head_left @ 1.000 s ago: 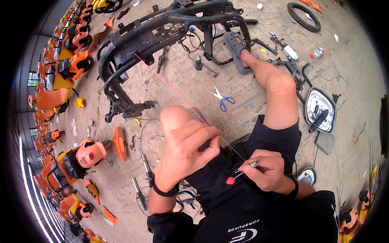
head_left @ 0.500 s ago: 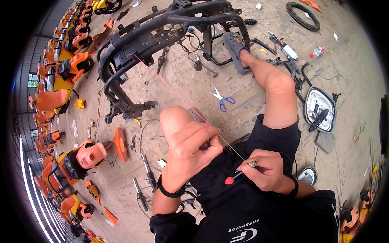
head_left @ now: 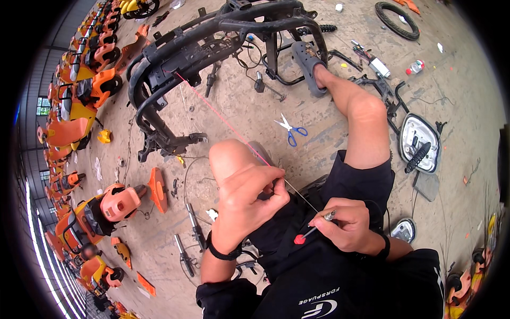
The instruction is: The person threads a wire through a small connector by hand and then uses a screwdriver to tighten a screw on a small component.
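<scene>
Left hand [head_left: 241, 198]: thumb and index closed in a pinch on the pink line [head_left: 227, 123], other fingers curled loosely. Right hand [head_left: 348, 226]: thumb and index pressed together at the tips, gripping a slim grey rod [head_left: 310, 232] with a red end [head_left: 300, 239]; silver bit [head_left: 330, 215] pokes out above the grip. Can't tell if rod and bit are one part. Thin wire [head_left: 302, 196] spans the gap between the two hands.

Pink line runs from the black frame [head_left: 186, 36], upper left, down to frame centre; how it's fixed there, can't tell. Looks straight, so the pinch probably keeps it taut, left hand acting as a guide, right hand as the pulling end.

Left knee [head_left: 231, 154] sits right beside the line and leaves little room on that side. Blue-handled scissors [head_left: 290, 128] lie on the floor [head_left: 324, 127] at centre, apart from the line, within easy reach by the look of it. Tyre [head_left: 397, 21] and bottle [head_left: 415, 67] upper right; black-and-white shell [head_left: 419, 127] at right; orange-yellow scooters [head_left: 74, 127] lined up far left. None of these block the hands.
</scene>
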{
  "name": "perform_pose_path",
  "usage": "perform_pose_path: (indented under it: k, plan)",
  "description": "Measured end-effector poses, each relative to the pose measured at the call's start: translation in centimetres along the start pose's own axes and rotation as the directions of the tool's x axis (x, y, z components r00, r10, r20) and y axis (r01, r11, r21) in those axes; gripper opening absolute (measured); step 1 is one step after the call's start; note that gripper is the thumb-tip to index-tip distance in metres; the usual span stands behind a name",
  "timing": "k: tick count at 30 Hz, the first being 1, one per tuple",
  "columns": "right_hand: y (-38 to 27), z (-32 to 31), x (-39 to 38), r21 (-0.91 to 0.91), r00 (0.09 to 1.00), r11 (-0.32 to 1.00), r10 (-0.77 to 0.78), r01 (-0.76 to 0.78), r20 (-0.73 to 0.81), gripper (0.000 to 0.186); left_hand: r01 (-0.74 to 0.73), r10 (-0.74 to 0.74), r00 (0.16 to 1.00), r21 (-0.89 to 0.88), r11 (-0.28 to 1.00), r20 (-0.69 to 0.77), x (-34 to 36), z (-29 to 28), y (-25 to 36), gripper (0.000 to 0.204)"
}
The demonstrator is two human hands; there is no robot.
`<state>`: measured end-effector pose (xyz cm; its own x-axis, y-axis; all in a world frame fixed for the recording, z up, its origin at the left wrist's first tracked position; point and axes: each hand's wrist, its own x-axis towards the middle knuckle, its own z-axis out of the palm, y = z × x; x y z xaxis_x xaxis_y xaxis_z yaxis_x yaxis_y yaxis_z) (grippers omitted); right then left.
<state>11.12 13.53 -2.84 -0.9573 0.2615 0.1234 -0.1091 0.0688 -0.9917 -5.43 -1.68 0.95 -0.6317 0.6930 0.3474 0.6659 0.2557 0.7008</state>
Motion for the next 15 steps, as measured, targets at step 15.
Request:
perform_pose_path:
  k: [15]
  plan:
    - [-0.16, 0.02, 0.07, -0.016, 1.0, 1.0, 0.01, -0.01, 0.001, 0.004, -0.08, 0.079, 0.997, 0.041, 0.996, 0.024, -0.41, 0.24, -0.58, 0.021]
